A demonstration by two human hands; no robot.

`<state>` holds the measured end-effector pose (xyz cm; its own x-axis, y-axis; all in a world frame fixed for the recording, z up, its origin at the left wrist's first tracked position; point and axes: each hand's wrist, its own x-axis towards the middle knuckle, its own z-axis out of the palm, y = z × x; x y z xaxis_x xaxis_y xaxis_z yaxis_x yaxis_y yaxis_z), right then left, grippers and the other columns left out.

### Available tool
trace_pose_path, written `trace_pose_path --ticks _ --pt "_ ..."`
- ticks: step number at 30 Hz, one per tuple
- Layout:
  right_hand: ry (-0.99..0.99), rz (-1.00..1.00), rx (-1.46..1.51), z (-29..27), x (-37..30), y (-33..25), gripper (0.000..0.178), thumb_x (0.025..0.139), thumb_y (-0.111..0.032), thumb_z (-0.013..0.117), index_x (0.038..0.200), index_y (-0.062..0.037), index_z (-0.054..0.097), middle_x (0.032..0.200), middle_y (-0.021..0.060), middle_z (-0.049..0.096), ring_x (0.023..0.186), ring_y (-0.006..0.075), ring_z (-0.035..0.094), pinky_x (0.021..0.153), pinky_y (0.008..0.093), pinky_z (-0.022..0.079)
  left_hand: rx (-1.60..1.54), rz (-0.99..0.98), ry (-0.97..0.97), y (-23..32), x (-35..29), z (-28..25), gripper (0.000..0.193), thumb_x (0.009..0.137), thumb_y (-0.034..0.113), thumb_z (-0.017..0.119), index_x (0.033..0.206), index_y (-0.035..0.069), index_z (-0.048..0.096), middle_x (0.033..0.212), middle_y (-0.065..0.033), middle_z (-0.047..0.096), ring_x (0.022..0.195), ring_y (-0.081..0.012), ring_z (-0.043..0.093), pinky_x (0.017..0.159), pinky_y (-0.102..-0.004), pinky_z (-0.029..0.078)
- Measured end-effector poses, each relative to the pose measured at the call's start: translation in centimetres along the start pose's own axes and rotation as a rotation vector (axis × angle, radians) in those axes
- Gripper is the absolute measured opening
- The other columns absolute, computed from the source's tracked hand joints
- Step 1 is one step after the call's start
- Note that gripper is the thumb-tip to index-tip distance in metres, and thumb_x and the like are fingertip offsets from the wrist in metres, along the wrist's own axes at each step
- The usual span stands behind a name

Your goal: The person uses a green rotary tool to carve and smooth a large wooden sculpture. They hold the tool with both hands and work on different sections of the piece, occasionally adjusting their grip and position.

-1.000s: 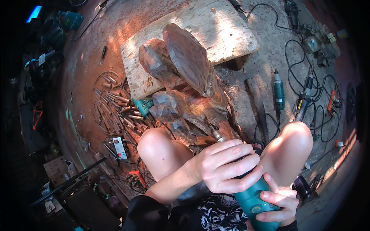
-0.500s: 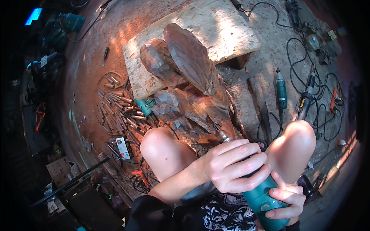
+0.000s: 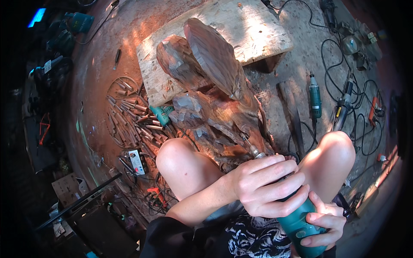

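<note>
Head view: left hand (image 3: 269, 185) is wrapped fully closed around the front of the teal rotary grinder (image 3: 297, 221), fingers curled over the neck just behind the metal collet (image 3: 257, 152); right hand (image 3: 325, 225) is closed on the rear of the body, thumb on top. The bit meets the lower edge of the wood carving (image 3: 215, 94), which stands on the floor between the person's knees and leans against the plank (image 3: 254, 30) behind it. Handling, as a judgement: the grinder looks like a rigid plastic body, moderately heavy, with smooth casing, so a two-hand hold as shown makes sense, one hand near the nose for control and one at the tail for weight. Keep fingers off the collet and bit. The carving looks dense, heavy and stiff, not something to shift one-handed; the thin projecting lobes up top are the likely breakage points, so any lift is better taken at the thick base. Looks: grinder is teal-green and cylindrical, with a bright steel nose. Carving is reddish-brown, rough faceted, two large rounded lobes above, chunkier blocked-out masses lower down, sunlit in patches. Around it: a spread of chisels (image 3: 133, 118) on the floor to the left, a second teal grinder (image 3: 315, 96) and tangled cables (image 3: 352, 112) to the right.
</note>
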<state>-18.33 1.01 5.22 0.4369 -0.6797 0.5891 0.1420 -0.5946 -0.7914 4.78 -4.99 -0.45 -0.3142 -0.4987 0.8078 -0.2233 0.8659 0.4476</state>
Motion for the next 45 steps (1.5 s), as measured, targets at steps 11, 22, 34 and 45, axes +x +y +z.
trace_pose_path --ticks 11,22,34,45 --pt "0.468 0.423 -0.372 5.7 -1.7 -3.4 0.037 0.089 -0.014 0.089 0.085 -0.0293 0.055 0.116 0.0107 0.068 0.111 0.0390 0.074 0.092 0.0464 0.063 0.017 -0.034 0.018 -0.3 0.1 0.4 0.032 0.083 0.006 0.083 0.113 0.009 0.073 0.105 -0.0088 0.072 0.084 -0.0242 0.073 0.064 -0.0331 0.061" --pt "0.437 0.393 -0.336 4.9 -1.6 -3.3 0.038 0.089 -0.011 0.088 0.085 -0.0287 0.054 0.115 0.0113 0.069 0.108 0.0385 0.076 0.089 0.0439 0.064 0.016 -0.035 0.015 -0.2 0.1 0.5 0.030 0.083 0.007 0.082 0.112 0.008 0.074 0.104 -0.0092 0.072 0.082 -0.0242 0.073 0.063 -0.0329 0.061" --pt "0.447 0.388 -0.321 4.9 -1.4 -3.1 0.040 0.089 -0.008 0.087 0.086 -0.0281 0.052 0.115 0.0119 0.070 0.106 0.0379 0.077 0.085 0.0411 0.064 0.015 -0.042 0.019 -0.1 0.8 0.1 0.027 0.084 0.008 0.080 0.111 0.007 0.075 0.104 -0.0102 0.072 0.081 -0.0240 0.073 0.065 -0.0330 0.061" --pt "0.360 0.222 -0.165 3.6 -3.7 -2.9 0.034 0.085 -0.012 0.092 0.101 -0.0235 0.064 0.123 0.0215 0.068 0.115 0.0443 0.073 0.088 0.0445 0.061 0.016 -0.019 0.070 0.7 1.3 -0.3 0.025 0.083 0.008 0.083 0.106 0.006 0.075 0.097 -0.0094 0.074 0.081 -0.0242 0.074 0.064 -0.0321 0.061"
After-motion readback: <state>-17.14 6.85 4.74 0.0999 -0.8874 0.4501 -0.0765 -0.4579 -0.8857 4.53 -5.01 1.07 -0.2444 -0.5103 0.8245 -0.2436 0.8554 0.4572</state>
